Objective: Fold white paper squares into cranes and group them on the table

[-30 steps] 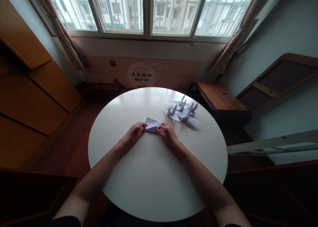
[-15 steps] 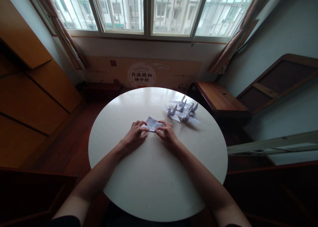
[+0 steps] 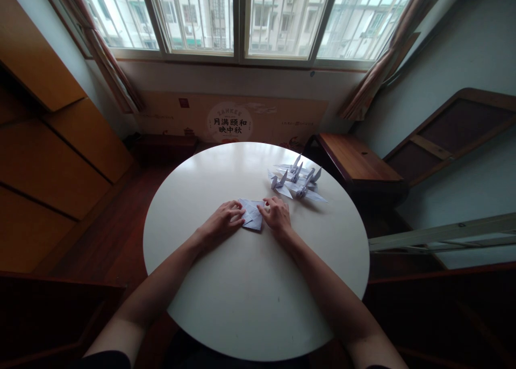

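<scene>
A folded, pale bluish-white paper (image 3: 252, 215) with crease lines lies on the round white table (image 3: 242, 293). My left hand (image 3: 226, 217) is at the paper's left edge, its fingers bent over that side and gripping it. On the other side, my right hand (image 3: 276, 213) has its thumb and fingers closed on the paper's right edge. Several folded paper cranes (image 3: 298, 182) stand in a cluster beyond my right hand, towards the table's back right.
Behind the table's right side is a wooden bench (image 3: 358, 156). Orange-brown cabinets (image 3: 52, 164) line the left, and a barred window (image 3: 237, 19) is ahead. A pale metal rail (image 3: 443, 233) extends at the right.
The paper has turned and come slightly nearer to me, now showing a squarer outline. Both hands have shifted their hold along its sides. The cranes have not moved.
</scene>
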`<action>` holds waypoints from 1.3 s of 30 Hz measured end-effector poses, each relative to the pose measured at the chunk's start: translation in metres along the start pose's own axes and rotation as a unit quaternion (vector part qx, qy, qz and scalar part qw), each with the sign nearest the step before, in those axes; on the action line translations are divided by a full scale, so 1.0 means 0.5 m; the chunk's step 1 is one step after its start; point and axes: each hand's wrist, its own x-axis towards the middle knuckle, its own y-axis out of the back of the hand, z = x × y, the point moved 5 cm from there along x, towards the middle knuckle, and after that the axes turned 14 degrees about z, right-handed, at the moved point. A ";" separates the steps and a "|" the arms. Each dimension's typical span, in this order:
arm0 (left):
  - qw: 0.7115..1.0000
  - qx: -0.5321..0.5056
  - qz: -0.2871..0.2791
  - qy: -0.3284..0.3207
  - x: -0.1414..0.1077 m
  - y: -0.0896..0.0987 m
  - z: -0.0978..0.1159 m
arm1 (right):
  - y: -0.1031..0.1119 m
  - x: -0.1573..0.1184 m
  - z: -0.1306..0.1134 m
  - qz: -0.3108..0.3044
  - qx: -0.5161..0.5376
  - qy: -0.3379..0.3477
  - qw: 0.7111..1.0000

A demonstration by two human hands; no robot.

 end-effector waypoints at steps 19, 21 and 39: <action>0.995 0.082 0.034 0.053 -0.004 -0.003 -0.022 | -0.031 -0.019 -0.034 -0.092 0.145 0.140 0.975; 0.995 0.087 0.027 0.045 -0.005 -0.007 -0.022 | -0.030 -0.020 -0.036 -0.100 0.144 0.148 0.973; 0.991 0.121 0.020 0.049 -0.008 -0.019 -0.034 | 0.012 -0.002 -0.035 -0.002 0.033 0.125 0.992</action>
